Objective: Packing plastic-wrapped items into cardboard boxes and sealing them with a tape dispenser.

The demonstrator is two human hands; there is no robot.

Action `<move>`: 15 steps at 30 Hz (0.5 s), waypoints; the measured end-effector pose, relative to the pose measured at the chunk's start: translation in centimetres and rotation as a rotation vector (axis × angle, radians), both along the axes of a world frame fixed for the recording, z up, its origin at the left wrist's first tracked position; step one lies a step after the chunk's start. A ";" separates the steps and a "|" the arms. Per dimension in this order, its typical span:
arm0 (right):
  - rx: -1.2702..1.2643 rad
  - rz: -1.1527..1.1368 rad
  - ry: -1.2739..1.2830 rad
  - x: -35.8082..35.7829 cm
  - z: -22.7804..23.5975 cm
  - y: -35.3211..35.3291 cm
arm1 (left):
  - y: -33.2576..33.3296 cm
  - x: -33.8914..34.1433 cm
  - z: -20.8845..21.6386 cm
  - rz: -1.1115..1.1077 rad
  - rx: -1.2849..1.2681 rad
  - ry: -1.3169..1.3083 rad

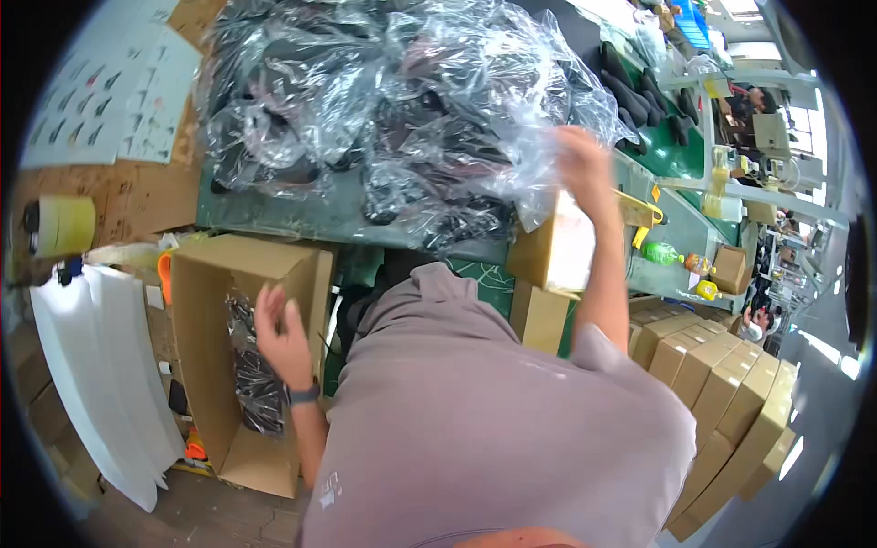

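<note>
My left hand (285,340) is held over an open cardboard box (203,365) to my left, its fingers apart and nothing in them. A dark wristband is on that wrist. Inside the box, against one side, lies a dark item wrapped in clear plastic (256,374). My right hand (585,169) is at the right edge of a heap of clear plastic bags (429,110) with dark contents on the green workbench (274,215). Motion smears its fingers, so I cannot tell whether they grip the plastic.
A small carton (534,251) stands by my right forearm. Beyond are a yellow tape dispenser (639,212), a green bottle (660,253) and dark, sock-like pieces (630,96). Stacked cartons (722,374) fill the right side. White sheets (105,374) and a tape roll (64,226) are at left.
</note>
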State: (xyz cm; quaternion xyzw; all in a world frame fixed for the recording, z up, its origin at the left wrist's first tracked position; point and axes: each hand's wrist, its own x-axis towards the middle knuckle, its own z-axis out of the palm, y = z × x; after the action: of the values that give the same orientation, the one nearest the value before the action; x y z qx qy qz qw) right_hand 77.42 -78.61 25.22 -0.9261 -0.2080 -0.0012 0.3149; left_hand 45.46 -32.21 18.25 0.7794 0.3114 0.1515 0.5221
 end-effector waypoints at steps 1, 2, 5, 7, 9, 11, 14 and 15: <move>0.017 -0.146 -0.436 -1.4 3.0 -3.5 | -2.9 3.9 0.4 -0.046 0.045 -0.001; 0.020 -0.171 -0.434 -0.5 0.1 -9.7 | -5.9 8.8 1.3 -0.186 0.150 -0.075; -0.570 -0.398 -0.513 -11.6 -6.2 -24.0 | -13.1 20.4 1.6 -0.466 0.413 -0.245; -0.708 -0.504 -0.057 -17.6 -16.0 -33.2 | -17.4 27.9 0.1 -0.562 0.414 -0.370; -0.775 -0.552 0.154 -18.6 -19.8 -34.7 | -21.2 34.5 -0.1 -0.562 0.423 -0.400; -0.648 -0.489 0.430 -9.9 -15.8 -32.8 | -24.0 39.9 0.4 -0.540 0.511 -0.413; -0.136 -0.816 0.097 4.2 -11.8 -29.5 | -28.8 43.6 1.1 -0.569 0.454 -0.447; -0.159 -0.716 0.198 7.9 -12.7 -29.6 | -30.6 44.5 1.5 -0.597 0.344 -0.460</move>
State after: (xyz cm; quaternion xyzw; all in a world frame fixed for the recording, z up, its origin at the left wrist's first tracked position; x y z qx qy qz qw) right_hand 85.33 -108.18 12.48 -0.9572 0.1610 -0.0054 0.2405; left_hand 89.98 -62.78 19.79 0.8572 -0.0833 0.2135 0.4612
